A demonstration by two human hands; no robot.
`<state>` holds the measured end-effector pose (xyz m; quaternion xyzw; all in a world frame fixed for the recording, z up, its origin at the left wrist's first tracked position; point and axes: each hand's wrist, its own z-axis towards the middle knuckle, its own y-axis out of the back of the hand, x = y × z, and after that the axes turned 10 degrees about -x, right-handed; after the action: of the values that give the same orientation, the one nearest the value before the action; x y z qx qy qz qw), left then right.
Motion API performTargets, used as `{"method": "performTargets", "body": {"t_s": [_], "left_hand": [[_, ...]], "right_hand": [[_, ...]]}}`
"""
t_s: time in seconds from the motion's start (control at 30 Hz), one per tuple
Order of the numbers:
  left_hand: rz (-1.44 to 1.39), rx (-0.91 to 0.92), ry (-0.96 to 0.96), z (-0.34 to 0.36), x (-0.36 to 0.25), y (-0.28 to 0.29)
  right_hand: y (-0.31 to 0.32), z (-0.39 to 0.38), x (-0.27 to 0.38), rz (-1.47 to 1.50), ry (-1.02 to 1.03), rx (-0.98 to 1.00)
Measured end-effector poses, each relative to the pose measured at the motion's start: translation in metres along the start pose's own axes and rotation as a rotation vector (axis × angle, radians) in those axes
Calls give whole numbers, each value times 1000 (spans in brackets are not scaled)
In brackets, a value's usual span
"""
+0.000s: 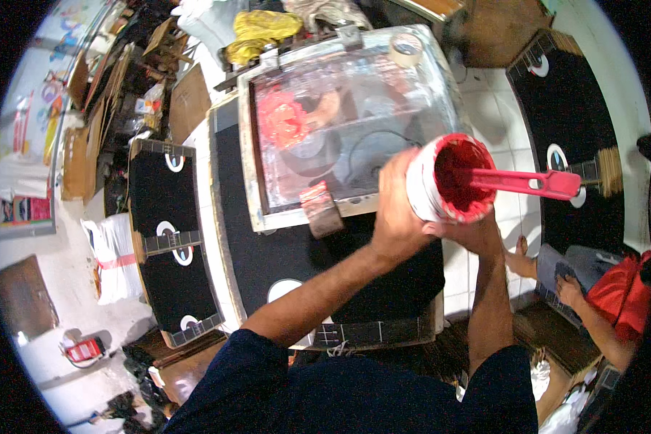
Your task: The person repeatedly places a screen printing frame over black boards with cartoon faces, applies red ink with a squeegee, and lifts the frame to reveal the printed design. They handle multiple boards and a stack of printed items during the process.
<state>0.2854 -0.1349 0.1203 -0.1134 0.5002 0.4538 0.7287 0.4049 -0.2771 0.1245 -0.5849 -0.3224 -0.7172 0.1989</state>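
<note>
Both my hands are up above the right front corner of a pale-framed printing screen (pixel 249 166). My left hand (pixel 396 210) is wrapped round the side of a white tub (pixel 421 181). My right hand (pixel 477 233) grips the same tub low down, its fingers largely hidden behind it. Red ink (pixel 452 163) coats the tub's inside and rim. A red spatula (pixel 528 182) leans out of the mouth, its slotted handle pointing right. Wet red ink (pixel 278 119) lies on the screen's left part. A hand-like shape beside that ink may be a reflection; I cannot tell.
A tape roll (pixel 405 49) sits on the screen's far right corner, and a taped block (pixel 322 210) on its near edge. Black printed panels (pixel 170 253) stand left, with more panels (pixel 568 108) right. Another person's red sleeve (pixel 622 293) shows at lower right. Yellow cloth (pixel 264 32) lies behind.
</note>
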Motion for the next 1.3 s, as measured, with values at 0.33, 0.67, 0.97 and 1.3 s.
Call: {"method": "performTargets", "body": {"t_s": [0.33, 0.67, 0.97, 1.3], "left_hand": [[518, 322, 78, -160, 2, 75], [1604, 482, 1012, -341, -128, 427], [1649, 370, 1092, -351, -129, 379], [1594, 45, 926, -378, -97, 337]], "right_hand": [[116, -166, -220, 164, -431, -649], [-37, -168, -497, -448, -393, -80], [-171, -172, -579, -303, -280, 487], [17, -146, -465, 148, -400, -1084]]}}
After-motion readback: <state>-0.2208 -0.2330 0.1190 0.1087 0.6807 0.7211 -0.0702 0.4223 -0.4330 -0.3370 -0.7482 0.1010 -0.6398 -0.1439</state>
